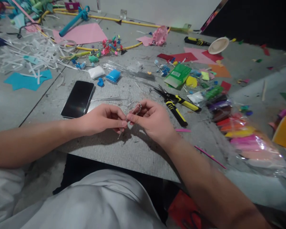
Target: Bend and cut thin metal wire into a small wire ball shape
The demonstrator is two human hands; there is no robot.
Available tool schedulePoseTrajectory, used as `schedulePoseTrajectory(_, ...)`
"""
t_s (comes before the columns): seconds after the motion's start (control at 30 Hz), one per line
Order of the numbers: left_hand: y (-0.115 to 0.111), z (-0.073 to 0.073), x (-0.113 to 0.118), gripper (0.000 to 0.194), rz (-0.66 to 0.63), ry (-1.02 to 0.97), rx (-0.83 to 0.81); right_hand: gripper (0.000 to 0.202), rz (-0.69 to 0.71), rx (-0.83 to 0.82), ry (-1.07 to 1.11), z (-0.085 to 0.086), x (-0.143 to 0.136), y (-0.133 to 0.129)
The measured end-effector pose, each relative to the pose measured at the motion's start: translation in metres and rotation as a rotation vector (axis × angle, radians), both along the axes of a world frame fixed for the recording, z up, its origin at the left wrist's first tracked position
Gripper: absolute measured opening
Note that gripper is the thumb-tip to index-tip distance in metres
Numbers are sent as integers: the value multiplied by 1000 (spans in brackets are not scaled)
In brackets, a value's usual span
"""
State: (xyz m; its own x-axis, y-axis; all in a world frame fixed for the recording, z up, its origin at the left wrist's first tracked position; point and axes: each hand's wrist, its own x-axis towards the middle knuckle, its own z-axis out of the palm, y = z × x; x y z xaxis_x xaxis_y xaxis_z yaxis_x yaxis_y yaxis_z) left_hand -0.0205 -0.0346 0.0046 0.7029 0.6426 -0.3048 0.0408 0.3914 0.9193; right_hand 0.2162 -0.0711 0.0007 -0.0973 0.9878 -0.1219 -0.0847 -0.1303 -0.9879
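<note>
Between my two hands is a thin silvery wire (138,108) bent into a loop, with a short tail hanging below my left fingers. My left hand (105,118) pinches it from the left between thumb and fingers. From the right, my right hand (149,119) pinches the same wire, and the fingertips of both hands meet. Just behind my left hand lie several straight wires (107,99). To the left is a black phone (78,99) lying flat. Right of my right hand rest pliers (177,105) with black and yellow handles, their jaws pointing back left.
Clay packets in white (96,72) and blue (113,75) lie behind my hands. A bag of coloured clay (248,140) is on the right. White paper strips (38,51) heap at back left. A green packet (177,75) and paper cup (218,45) sit back right.
</note>
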Motion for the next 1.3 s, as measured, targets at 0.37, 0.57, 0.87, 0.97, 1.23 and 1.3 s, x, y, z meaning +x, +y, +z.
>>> schedulePoseTrajectory(0.37, 5, 5, -6, 8, -144, 247, 437, 64, -77, 45, -183, 8, 15, 1)
schedulePoseTrajectory(0.57, 4, 0, -12, 33, -303, 554, 1244, 25, 82, -78, -801, 17, 26, 4)
schedulePoseTrajectory(0.87, 6, -5, -14, 23, -127, 390, 1145, 5, 157, 224, -1262, 5, 25, 6)
schedulePoseTrajectory(0.97, 5, 1, -9, 13, -14, 354, 876, 23, 147, 386, -1257, -5, 36, 16)
schedulePoseTrajectory(1.23, 4, 11, 2, 11, 10, 355, 465, 42, 181, 533, -1157, -9, 31, 44)
schedulePoseTrajectory(1.3, 4, 9, 2, 10, -2, 336, 426, 50, 209, 522, -1169, -9, 27, 51)
